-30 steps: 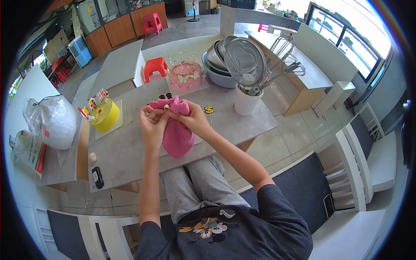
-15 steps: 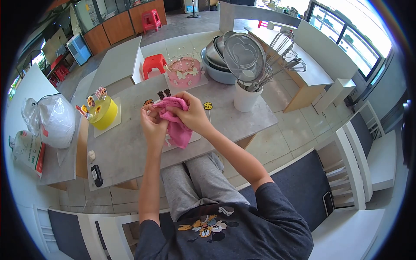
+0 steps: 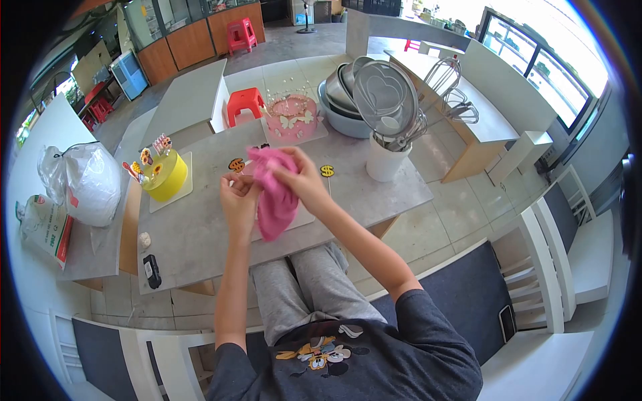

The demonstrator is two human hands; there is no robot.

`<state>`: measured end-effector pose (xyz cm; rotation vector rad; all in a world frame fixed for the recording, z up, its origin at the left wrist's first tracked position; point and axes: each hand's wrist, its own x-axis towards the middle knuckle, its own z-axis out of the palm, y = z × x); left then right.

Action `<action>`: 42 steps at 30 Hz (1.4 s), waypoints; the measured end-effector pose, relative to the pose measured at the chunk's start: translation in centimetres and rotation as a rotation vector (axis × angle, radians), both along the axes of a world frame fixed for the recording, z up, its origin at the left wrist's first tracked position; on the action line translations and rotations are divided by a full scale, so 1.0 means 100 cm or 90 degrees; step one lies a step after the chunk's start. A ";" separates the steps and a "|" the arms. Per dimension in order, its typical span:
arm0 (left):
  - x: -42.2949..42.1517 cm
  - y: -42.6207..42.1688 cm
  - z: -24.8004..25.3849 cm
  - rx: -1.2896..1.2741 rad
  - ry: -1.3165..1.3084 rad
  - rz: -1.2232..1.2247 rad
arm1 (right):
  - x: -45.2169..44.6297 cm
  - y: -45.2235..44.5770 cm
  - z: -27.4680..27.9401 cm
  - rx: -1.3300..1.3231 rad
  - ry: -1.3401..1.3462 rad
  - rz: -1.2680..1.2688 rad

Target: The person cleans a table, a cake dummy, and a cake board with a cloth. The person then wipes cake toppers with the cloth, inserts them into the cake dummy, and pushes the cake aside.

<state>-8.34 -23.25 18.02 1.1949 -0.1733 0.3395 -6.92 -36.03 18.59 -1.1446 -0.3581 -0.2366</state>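
Observation:
My right hand [image 3: 304, 182] grips a bunched pink cloth [image 3: 277, 207], which hangs down over the table's near side. Close by on the left, my left hand [image 3: 239, 200] is closed with its fingertips pinched together; what they hold, if anything, is hidden. Just above those fingertips shows an orange-and-black dollar-sign topper [image 3: 236, 164]; whether it is held or lying on the table I cannot tell. A yellow dollar-sign topper [image 3: 327, 171] lies to the right of the cloth. Beneath the cloth, a pale board [image 3: 302, 218] is partly covered.
On the grey table [image 3: 194, 230] stand a yellow cake [image 3: 168, 177] with toppers, a pink cake [image 3: 293, 127] with butterflies, stacked metal bowls [image 3: 336, 90] and a white container [image 3: 388, 164] of whisks and sieves. A black device [image 3: 152, 271] lies front left. Plastic bags [image 3: 90, 187] stand further left.
The pink cloth has come away from my left fingers and hangs more spread out from my right hand. The orange topper shows more fully. The whole view has shifted slightly.

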 end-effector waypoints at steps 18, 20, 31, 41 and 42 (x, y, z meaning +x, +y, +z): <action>-0.005 0.000 0.011 -0.086 -0.020 -0.040 | 0.011 -0.014 -0.027 0.312 0.326 0.277; -0.001 -0.002 0.011 -0.119 -0.023 -0.034 | -0.008 -0.007 -0.020 0.277 0.315 0.324; 0.001 0.002 0.017 0.008 0.063 -0.150 | -0.022 -0.005 -0.015 0.023 0.192 0.239; 0.000 0.013 0.023 -0.098 -0.044 -0.095 | -0.035 -0.008 -0.024 -0.202 0.066 0.136; -0.001 0.016 0.024 -0.095 -0.039 -0.089 | -0.038 -0.010 -0.030 -0.199 0.069 0.143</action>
